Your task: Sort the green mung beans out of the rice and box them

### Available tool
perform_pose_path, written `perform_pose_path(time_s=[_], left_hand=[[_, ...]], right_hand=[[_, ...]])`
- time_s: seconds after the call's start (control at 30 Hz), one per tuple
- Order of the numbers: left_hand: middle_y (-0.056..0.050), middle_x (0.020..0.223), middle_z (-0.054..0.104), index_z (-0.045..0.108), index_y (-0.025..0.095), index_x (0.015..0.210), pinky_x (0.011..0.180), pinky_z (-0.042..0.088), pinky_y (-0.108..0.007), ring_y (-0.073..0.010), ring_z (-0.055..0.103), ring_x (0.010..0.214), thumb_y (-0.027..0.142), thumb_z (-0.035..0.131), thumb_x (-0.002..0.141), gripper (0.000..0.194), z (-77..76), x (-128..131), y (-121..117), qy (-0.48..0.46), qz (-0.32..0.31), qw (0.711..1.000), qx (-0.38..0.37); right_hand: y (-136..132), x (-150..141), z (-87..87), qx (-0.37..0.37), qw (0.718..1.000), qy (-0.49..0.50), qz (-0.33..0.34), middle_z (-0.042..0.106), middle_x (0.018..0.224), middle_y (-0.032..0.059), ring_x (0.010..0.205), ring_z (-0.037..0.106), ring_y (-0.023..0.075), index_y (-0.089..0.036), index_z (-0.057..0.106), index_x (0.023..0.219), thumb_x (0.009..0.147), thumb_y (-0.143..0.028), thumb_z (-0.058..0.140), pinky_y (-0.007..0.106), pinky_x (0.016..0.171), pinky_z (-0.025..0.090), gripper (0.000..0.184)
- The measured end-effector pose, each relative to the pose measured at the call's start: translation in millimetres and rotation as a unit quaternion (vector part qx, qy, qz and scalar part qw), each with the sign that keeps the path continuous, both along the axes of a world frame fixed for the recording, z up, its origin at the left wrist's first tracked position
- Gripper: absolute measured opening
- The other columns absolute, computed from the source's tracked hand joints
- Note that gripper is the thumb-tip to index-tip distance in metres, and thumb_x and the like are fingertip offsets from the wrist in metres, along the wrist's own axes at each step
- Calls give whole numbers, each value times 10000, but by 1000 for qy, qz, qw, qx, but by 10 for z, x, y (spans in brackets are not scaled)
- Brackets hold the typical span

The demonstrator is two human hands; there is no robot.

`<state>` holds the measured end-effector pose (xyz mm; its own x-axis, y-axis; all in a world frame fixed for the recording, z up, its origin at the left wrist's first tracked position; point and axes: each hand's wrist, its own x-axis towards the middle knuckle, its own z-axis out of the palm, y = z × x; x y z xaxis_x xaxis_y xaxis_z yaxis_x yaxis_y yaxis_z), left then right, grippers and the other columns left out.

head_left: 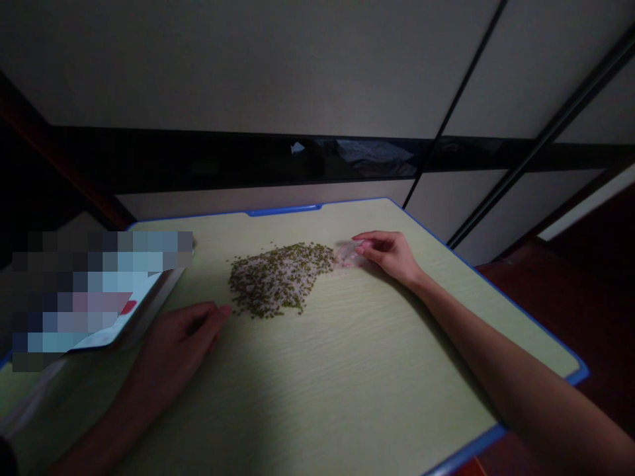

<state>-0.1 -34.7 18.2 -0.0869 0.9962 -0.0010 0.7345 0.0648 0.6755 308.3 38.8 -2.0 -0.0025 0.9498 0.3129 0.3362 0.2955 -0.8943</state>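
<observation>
A spread-out pile of green mung beans mixed with pale grains lies on the light table. At the pile's right edge, my right hand pinches what looks like a small clear plastic bag between thumb and fingers. The see-through plastic rests low on the tabletop, with a pinkish tint in it. My left hand is just left of the pile's near edge, fingers curled in and thumb and forefinger together. Whether anything tiny is between those fingertips cannot be made out.
A tilted screen device, largely blurred out, stands at the table's left. The table has a blue rim with a blue handle at the far side. Behind it rise pale sliding cabinet doors with a dark glossy band.
</observation>
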Motion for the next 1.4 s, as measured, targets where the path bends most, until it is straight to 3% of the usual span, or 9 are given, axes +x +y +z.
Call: perform_pose_path(time_s=[0.2,0.43,0.63,1.4], left_hand=[[69,360,362,373,233,385,424,284,-226,-105,378,378,551,392,628,401,-3,-7,-3,3,-3,1000,-3],[69,358,360,368,234,382,432,283,-235,-108,372,380,552,386,625,401,17,13,-1,2,0,1000,-7],[68,363,354,362,233,385,442,293,-235,-109,374,387,548,381,632,401,37,11,-3,7,-3,1000,-9],[67,381,368,382,226,415,439,295,-236,-115,391,398,563,378,655,414,-36,-32,5,4,-9,1000,-19]], right_hand=[[12,3,-22,40,998,-41,-9,632,639,43,539,494,112,-107,711,863,652,-298,654,246,512,407,290],[7,10,-19,8,1000,-12,-11,598,595,16,469,440,80,-106,702,881,649,-304,655,220,444,361,308],[11,-21,-7,11,1000,-3,6,630,644,40,546,510,110,-108,709,857,627,-286,665,253,530,422,295],[-30,-23,23,-39,999,0,18,520,543,-19,439,352,56,-102,686,849,612,-326,666,204,416,284,326]])
